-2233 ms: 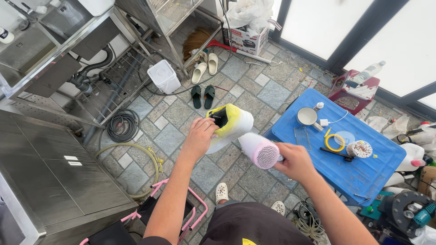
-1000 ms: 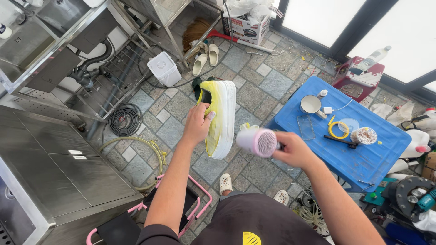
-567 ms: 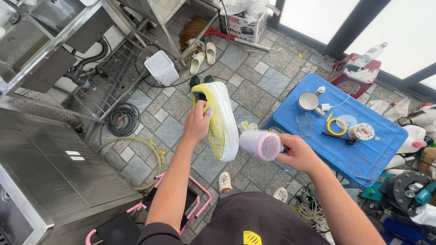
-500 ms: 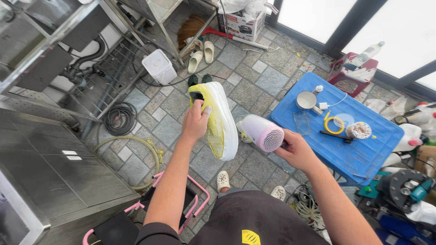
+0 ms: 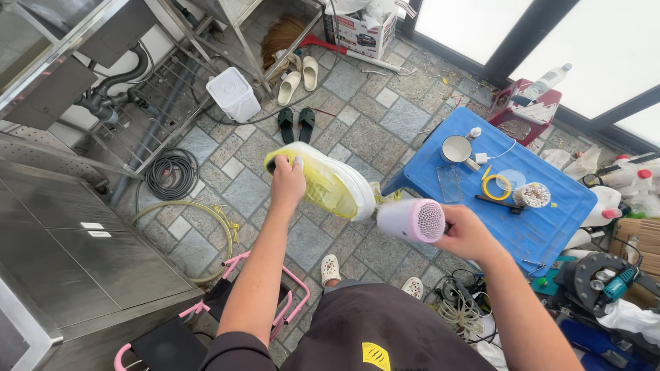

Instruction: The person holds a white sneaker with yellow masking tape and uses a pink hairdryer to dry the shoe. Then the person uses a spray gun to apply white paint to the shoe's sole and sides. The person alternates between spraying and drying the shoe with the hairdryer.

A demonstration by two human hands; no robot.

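A floor of grey and tan stone tiles (image 5: pixel 357 137) fills the view from above, with bright windows along the top right and steel counters at the left edge. At the centre, the left hand (image 5: pixel 287 184) is clenched around the heel end of a yellow and white sneaker (image 5: pixel 330 185), holding it in the air with its sole side turned up and its toe pointing toward four o'clock. Just beside that toe, at three o'clock from it, the right hand (image 5: pixel 467 235) grips the handle of a pale pink hair dryer (image 5: pixel 407 220), fingers wrapped tight; the barrel points at the shoe, and the grille at its back faces the camera.

A low blue table (image 5: pixel 543 227) stands at two o'clock from the hands, bearing a metal cup (image 5: pixel 456 148) and a yellow ring of tape (image 5: pixel 496 187); dark green slippers (image 5: pixel 297 125) lie at twelve o'clock, beige slippers (image 5: pixel 300 77) beyond them; a white plastic bin (image 5: pixel 234 93) sits at eleven o'clock; a coiled black hose (image 5: pixel 169 174) at nine o'clock; a pink-framed stool (image 5: pixel 240 302) at seven o'clock.
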